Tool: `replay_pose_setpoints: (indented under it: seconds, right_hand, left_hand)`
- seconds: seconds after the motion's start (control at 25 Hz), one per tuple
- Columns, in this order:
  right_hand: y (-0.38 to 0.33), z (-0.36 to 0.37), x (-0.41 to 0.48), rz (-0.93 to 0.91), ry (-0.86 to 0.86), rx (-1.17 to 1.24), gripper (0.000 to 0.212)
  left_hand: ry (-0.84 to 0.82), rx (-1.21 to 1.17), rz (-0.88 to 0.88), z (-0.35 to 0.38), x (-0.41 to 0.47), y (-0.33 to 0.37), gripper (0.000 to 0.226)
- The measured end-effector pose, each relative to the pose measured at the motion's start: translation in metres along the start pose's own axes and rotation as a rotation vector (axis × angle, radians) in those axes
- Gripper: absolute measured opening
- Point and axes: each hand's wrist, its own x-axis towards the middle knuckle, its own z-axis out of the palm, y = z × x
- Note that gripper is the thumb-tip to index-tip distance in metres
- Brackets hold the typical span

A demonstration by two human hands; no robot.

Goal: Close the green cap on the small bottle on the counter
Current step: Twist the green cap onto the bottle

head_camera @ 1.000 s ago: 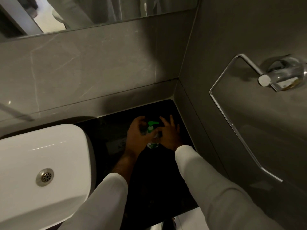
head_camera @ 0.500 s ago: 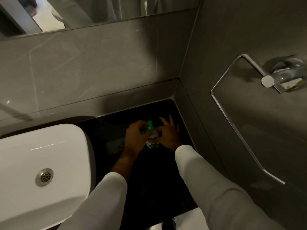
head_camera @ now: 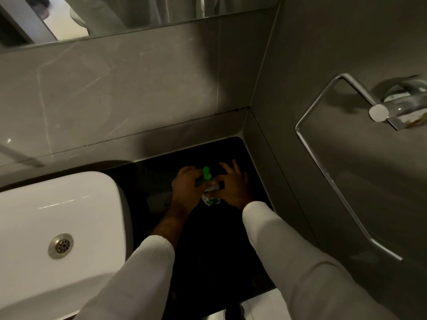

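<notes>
A small bottle (head_camera: 210, 199) with a white and green label stands on the black counter (head_camera: 215, 245) near the back right corner. Its green cap (head_camera: 206, 173) sticks up between my hands. My left hand (head_camera: 186, 190) grips the bottle's top from the left, fingers curled at the cap. My right hand (head_camera: 232, 187) holds the bottle from the right with thumb and forefinger, its other fingers spread upward. Most of the bottle is hidden by both hands.
A white sink basin (head_camera: 57, 232) with a metal drain (head_camera: 60, 245) sits to the left. Grey tiled walls enclose the corner. A chrome towel ring (head_camera: 328, 176) hangs on the right wall, and a mirror (head_camera: 138, 12) runs along the top.
The green cap went from lying flat across the bottle's top to standing upright and narrow. Both hands stayed on the bottle with only small finger shifts.
</notes>
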Motion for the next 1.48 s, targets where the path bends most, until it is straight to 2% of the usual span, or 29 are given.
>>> replay_pose_setpoints:
  seconds: [0.12, 0.32, 0.44, 0.56, 0.72, 0.76, 0.88, 0.96, 1.16, 1.48]
  right_hand:
    - [0.003, 0.002, 0.001, 0.008, -0.021, 0.004, 0.044]
    - [0.011, -0.004, 0.000, -0.008, -0.075, 0.030, 0.046]
    - [0.015, -0.005, 0.000, -0.015, -0.099, 0.021, 0.053]
    - [0.014, -0.003, -0.001, -0.022, -0.086, 0.024, 0.050]
    - [0.018, -0.001, -0.004, -0.024, -0.021, 0.044, 0.047]
    - [0.019, -0.001, -0.004, -0.022, -0.014, 0.051, 0.047]
    - [0.018, 0.003, -0.003, 0.006, -0.001, 0.035, 0.045]
    - [0.015, 0.007, -0.002, 0.026, 0.004, 0.030, 0.045]
    - [0.019, 0.011, -0.005, 0.017, 0.031, 0.027, 0.048]
    - [0.025, 0.023, -0.025, 0.003, 0.089, 0.057, 0.054]
  left_hand:
    - [0.019, 0.028, -0.013, 0.003, -0.004, -0.003, 0.037]
    - [0.008, 0.055, 0.131, 0.002, -0.004, 0.000, 0.035]
    - [-0.083, 0.090, 0.174, -0.001, -0.001, -0.003, 0.028]
    - [-0.191, 0.027, 0.183, -0.011, 0.006, -0.002, 0.033]
    - [-0.351, 0.036, 0.106, -0.041, 0.012, -0.001, 0.064]
    - [-0.338, 0.001, 0.076, -0.049, 0.012, -0.001, 0.063]
    - [-0.160, -0.146, -0.005, -0.059, 0.012, 0.008, 0.030]
    - [-0.113, -0.167, -0.022, -0.057, 0.012, 0.023, 0.031]
    - [-0.156, -0.028, 0.070, -0.048, 0.011, 0.032, 0.017]
    - [-0.216, -0.094, 0.077, -0.041, -0.006, 0.032, 0.009]
